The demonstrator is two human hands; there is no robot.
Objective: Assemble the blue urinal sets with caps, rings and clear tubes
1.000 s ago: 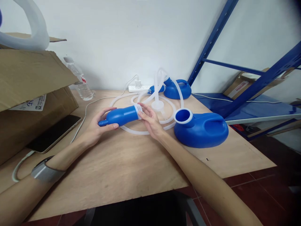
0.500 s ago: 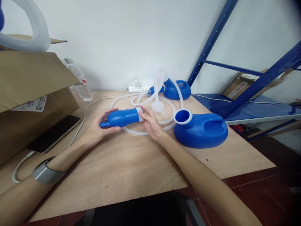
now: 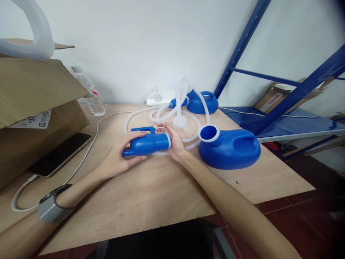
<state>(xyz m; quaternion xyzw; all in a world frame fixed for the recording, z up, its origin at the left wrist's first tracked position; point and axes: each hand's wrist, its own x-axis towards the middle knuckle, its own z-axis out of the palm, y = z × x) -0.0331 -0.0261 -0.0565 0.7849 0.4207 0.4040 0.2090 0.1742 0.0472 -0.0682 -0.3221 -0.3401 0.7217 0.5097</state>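
Note:
A blue plastic urinal cup (image 3: pixel 149 144) with a white rim, a narrow spout and a side handle lies sideways between my hands, above the table. My left hand (image 3: pixel 122 151) is closed around its spout end, thumb below and fingers over the top. Against the white-rimmed end rests the palm of my right hand (image 3: pixel 174 142), its fingers curving up behind the rim; part of their contact is hidden. Close to my right forearm stands a blue urinal bottle (image 3: pixel 233 149) with a white-rimmed open mouth. Behind the cup lies a coiled translucent hose (image 3: pixel 128 120).
Another blue urinal bottle (image 3: pixel 206 104) stands at the back with hose on it, near a power strip (image 3: pixel 159 102). To the left are a cardboard box (image 3: pixel 32 90), a phone (image 3: pixel 60 154) and a water bottle (image 3: pixel 93 99). A blue shelf (image 3: pixel 296 122) flanks the table's right side.
The cup has moved right and slightly toward me and has turned, so its handle now shows on the far side. My right hand has shifted from pinching the rim to cupping that end.

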